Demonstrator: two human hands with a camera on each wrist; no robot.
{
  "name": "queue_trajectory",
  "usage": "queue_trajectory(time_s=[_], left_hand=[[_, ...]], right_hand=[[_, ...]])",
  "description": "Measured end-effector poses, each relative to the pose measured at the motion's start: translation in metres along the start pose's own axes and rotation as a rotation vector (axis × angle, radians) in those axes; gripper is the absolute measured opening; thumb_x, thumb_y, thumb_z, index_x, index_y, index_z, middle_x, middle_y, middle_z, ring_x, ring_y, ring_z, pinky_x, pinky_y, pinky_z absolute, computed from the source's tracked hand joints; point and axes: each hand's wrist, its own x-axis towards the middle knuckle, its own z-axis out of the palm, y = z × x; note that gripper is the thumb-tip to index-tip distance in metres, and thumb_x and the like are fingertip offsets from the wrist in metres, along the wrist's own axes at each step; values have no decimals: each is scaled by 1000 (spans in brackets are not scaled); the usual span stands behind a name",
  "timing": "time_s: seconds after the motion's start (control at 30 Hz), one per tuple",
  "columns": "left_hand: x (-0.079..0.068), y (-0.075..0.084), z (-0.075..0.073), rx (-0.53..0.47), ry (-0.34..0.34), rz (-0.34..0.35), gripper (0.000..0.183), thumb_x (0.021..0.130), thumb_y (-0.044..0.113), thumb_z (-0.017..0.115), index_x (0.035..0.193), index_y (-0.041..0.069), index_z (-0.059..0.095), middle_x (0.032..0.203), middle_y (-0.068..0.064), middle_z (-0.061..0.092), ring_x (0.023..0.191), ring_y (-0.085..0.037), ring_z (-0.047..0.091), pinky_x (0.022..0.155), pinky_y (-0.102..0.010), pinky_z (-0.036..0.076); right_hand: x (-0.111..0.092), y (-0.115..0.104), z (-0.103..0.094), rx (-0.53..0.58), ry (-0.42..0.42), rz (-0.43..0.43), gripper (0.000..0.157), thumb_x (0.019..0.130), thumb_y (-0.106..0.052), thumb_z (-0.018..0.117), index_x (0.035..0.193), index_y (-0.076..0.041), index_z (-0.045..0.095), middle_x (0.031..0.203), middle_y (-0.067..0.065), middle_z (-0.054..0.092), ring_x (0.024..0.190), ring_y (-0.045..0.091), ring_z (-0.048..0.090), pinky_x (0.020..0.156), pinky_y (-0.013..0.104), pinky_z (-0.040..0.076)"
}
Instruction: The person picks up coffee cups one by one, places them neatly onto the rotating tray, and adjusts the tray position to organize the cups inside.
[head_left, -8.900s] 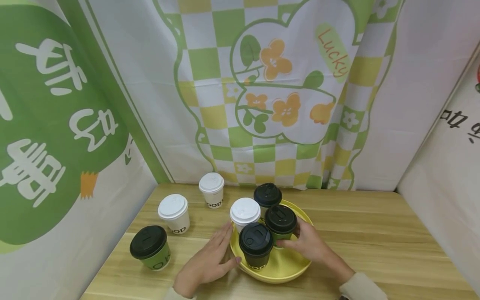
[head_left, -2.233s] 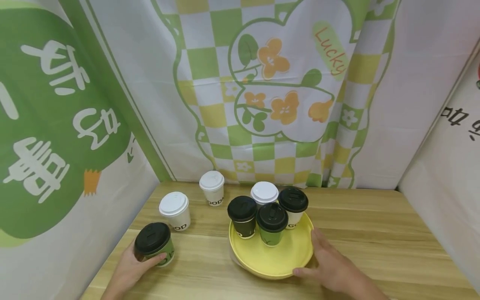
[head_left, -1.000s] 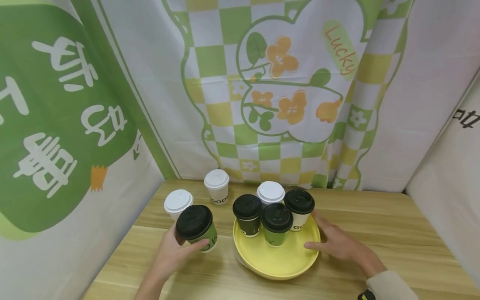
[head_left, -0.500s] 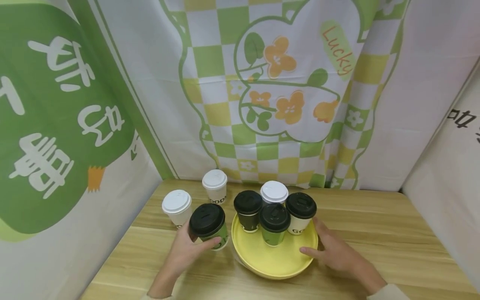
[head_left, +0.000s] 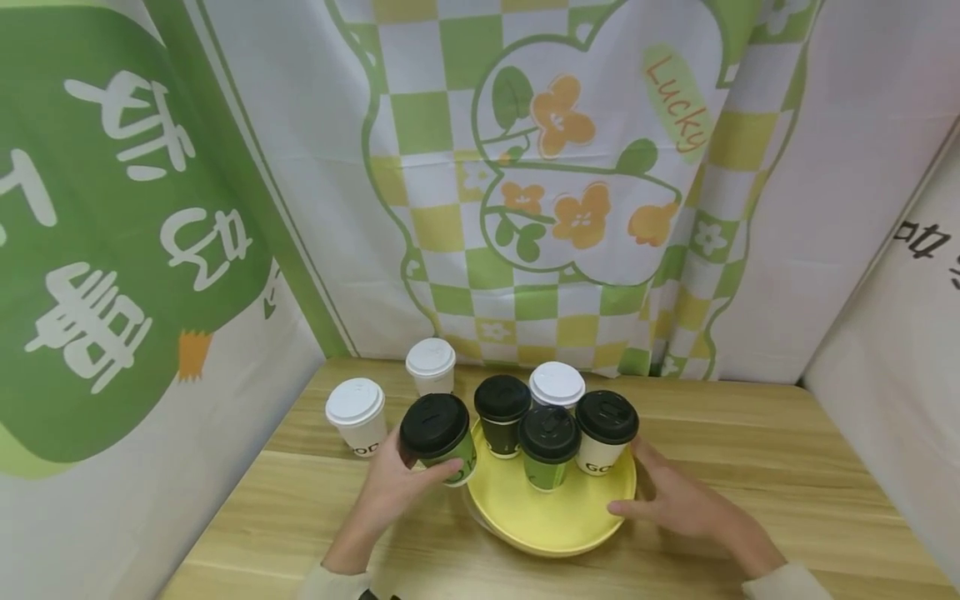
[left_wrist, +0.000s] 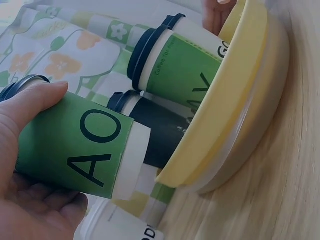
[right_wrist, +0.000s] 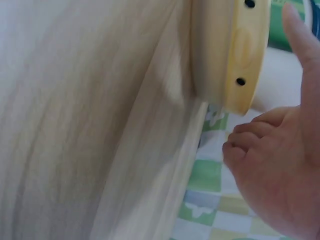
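My left hand (head_left: 393,483) grips a green paper coffee cup (left_wrist: 75,145) with a black lid, thumb in front and fingers behind. The cup is off the table, tilted, beside the left rim of a round yellow tray (head_left: 551,525). On that tray stand a black cup (head_left: 501,429), another green cup (head_left: 546,468) and a white cup (head_left: 597,454), all black-lidded, plus a white-lidded cup (head_left: 557,383) partly hidden behind. My right hand (head_left: 678,496) is at the tray's right rim, thumb extended, fingers partly hidden; in the right wrist view it pinches nothing.
Two white cups with white lids, a nearer one (head_left: 358,421) and a farther one (head_left: 432,371), stand on the wooden table (head_left: 750,450) left of the tray. A patterned curtain (head_left: 525,308) hangs along the table's back edge, with printed cloth at both sides.
My left hand has lifted the green cup from the table's left and carried it right to the tray. My right hand has left a cup for the rim. The tray's cups have shifted clockwise.
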Motion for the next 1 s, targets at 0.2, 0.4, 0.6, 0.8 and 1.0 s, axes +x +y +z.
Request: queue_trajectory(time_s=[0.2,0.4,0.6,0.8,1.0], left_hand=[[9,-4,14,-54,-9,-2,77,81,5,90,148,7,54,145,-13,64,135,-25,61,111,-19,50],[10,-5,23,-65,-9,-13,82,80,9,92,151,8,51,149,-13,61,140,-31,58,112,-17,48],[11,-8,30,-73,-6,-4,83,79,9,92,151,8,52,150,-13,61,142,-31,58,115,-21,47],[13,-12,36,-82,9,14,85,78,7,93,152,7,51,150,-14,61,140,-31,59,120,-31,46],[12,-14,41,-65,3,8,86,78,10,93,153,9,51,150,-12,62,140,-31,60,122,-39,45]], right_hand=[[10,12,-1,15,-5,-55,117,85,-56,84,165,3,23,168,33,28,153,55,33,123,69,29],[12,16,-2,23,-23,-53,121,81,-55,88,165,4,24,167,34,29,152,57,34,122,72,30],[11,14,1,0,-25,-17,127,78,-62,87,168,0,20,168,32,29,153,54,36,124,68,30],[8,10,3,18,-7,-20,127,77,-63,87,168,-5,20,169,30,30,153,52,36,124,66,30],[5,5,7,25,32,-66,122,78,-60,88,167,-6,26,168,27,34,152,50,40,123,65,32]])
